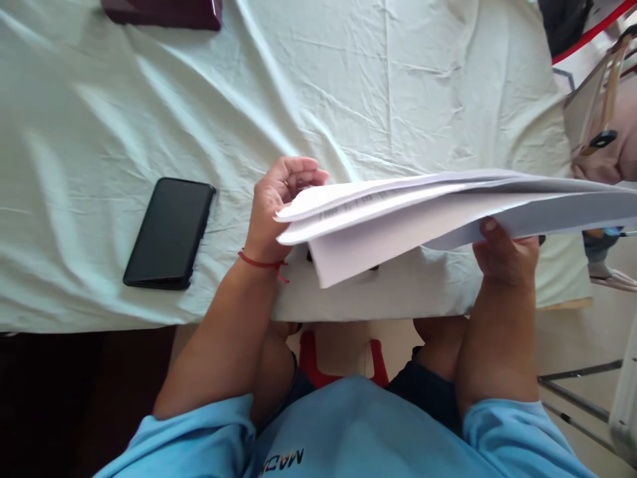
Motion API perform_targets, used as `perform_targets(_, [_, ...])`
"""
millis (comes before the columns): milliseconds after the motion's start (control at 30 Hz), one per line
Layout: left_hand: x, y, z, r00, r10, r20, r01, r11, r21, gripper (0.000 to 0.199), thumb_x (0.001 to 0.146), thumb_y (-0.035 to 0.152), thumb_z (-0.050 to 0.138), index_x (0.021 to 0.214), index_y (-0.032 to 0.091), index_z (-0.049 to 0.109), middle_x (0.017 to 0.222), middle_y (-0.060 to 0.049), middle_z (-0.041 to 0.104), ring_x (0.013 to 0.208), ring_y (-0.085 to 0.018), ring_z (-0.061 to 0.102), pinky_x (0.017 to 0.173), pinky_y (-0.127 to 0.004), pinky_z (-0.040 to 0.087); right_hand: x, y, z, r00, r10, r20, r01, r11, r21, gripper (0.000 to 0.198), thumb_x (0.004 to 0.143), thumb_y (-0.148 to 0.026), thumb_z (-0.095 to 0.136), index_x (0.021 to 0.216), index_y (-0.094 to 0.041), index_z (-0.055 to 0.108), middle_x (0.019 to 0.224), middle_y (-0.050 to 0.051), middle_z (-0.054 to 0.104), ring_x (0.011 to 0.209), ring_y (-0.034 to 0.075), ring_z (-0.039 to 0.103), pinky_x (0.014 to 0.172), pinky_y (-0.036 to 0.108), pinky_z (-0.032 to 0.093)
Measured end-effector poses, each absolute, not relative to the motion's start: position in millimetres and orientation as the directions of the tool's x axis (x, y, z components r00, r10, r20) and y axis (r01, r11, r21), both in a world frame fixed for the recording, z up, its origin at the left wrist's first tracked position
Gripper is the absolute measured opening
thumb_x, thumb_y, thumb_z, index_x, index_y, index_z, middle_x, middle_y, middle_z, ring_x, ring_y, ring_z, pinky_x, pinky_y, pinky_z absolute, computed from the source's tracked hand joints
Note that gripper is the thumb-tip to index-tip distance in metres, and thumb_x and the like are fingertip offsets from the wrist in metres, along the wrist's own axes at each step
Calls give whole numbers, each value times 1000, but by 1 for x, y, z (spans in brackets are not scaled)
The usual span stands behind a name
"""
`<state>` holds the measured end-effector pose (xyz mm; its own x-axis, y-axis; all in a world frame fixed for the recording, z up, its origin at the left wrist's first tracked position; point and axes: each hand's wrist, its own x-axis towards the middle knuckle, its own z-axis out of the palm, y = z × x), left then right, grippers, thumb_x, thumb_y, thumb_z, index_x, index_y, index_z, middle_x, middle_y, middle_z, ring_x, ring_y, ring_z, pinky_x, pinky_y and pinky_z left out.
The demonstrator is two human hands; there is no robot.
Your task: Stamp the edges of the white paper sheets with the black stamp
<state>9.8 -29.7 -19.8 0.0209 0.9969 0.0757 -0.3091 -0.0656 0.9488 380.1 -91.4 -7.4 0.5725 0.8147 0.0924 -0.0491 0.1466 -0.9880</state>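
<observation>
A loose stack of white paper sheets [388, 232] is held up above the cloth-covered table, its left ends fanned apart. Some faint print shows between the layers. My right hand [505, 252] grips the stack near its lower right part, thumb on the near face and the other fingers hidden behind. My left hand [283, 192], with a red string on the wrist, is at the stack's left end. Its fingers are loosely bent and seem not to clamp the sheets; the thumb is hidden by the paper.
A black phone in a case [170, 234] lies left of my left arm. A dark maroon object [164, 12] sits at the far left. Small dark bits of something show under the paper. A light green cloth [348, 86] covers the table; a metal-framed item [582, 392] stands at right.
</observation>
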Motion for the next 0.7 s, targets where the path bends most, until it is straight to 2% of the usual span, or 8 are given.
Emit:
perform_targets(67, [12,-33,-16,28,993,114,-328,-99,939,50,76,49,109,116,28,88,118,-7,90,111,-25,82,97,-35,66,373,-91,-6,597,799,79,-70,150,-986,65,47,-40,116,98,-23,79,114,4,85,121,28,80,129,57,64])
perform_targets(200, [20,-36,-12,36,995,90,-283,-76,956,33,97,58,93,116,31,89,117,-4,87,120,-27,83,109,-39,66,361,-89,-3,627,776,64,-91,155,-984,70,48,-47,117,103,-24,81,119,4,86,127,28,79,127,57,65])
perform_targets(300, [24,-34,-13,-23,996,92,-218,-95,971,40,107,68,82,107,28,88,111,-4,87,128,-29,82,120,-45,63,361,-90,-4,611,789,66,-86,149,-985,72,50,-51,116,107,-25,81,127,4,85,134,28,77,127,55,65])
perform_targets(400, [24,-33,-13,-70,996,61,-155,-71,985,48,101,75,86,105,28,90,106,-5,88,130,-31,80,113,-43,67,366,-91,-7,566,822,60,-50,107,-993,68,55,-48,114,110,-25,81,125,4,84,132,26,79,128,52,65])
perform_targets(500, [25,-35,-11,-94,993,75,-152,-89,984,54,95,80,91,112,29,90,113,-6,88,142,-36,77,111,-46,69,369,-89,-10,545,836,60,-8,77,-997,66,57,-40,114,112,-27,81,122,2,84,128,25,80,132,53,63])
perform_targets(567, [25,-38,-9,-102,989,111,-177,-127,976,52,94,78,93,116,31,89,119,-6,88,149,-38,74,114,-49,68,370,-87,-11,567,818,102,-3,126,-992,66,55,-38,114,111,-30,79,123,0,84,131,26,80,133,55,63])
perform_targets(700, [21,-38,-11,-124,968,220,-235,-244,941,52,90,79,96,106,31,86,120,-4,85,149,-38,74,115,-48,66,374,-87,-13,602,781,167,-23,226,-974,67,52,-39,113,108,-29,78,119,-1,83,131,27,79,124,55,68])
